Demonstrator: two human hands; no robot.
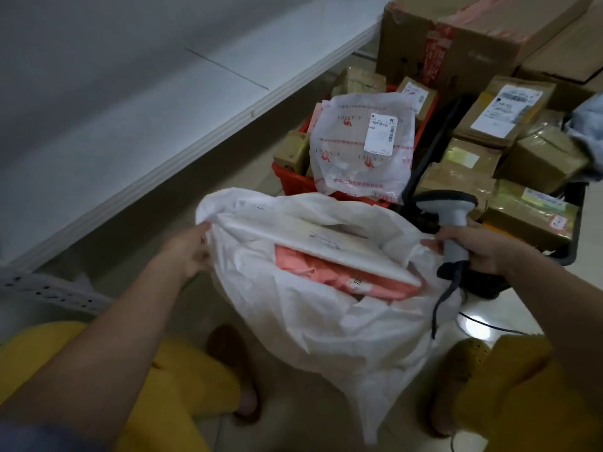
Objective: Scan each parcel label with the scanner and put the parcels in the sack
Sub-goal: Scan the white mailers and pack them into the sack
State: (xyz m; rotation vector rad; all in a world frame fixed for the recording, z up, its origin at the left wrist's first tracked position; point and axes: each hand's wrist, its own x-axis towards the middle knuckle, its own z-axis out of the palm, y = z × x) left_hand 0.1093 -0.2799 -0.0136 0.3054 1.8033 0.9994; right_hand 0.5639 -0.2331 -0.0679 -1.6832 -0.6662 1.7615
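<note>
Both hands grip the sack (pixel 326 321) rim (right (pixel 483 246) also clutching the scanner (pixel 452 223)), left (pixel 192 252) fingertips hidden.

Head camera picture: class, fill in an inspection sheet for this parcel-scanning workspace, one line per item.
Surface: pale tiled floor, glossy.
Job's things: white sack held open, a white parcel and pink parcel inside; scanner; printed white bag parcel on the red crate.
Clutter: taped brown parcels in a black crate; large cartons behind.
Grips: left hand pinches the sack rim; right hand holds scanner and the rim's other side.
Cables: scanner cable hangs down.
Surroundings: white shelf edge; yellow clothing.
</note>
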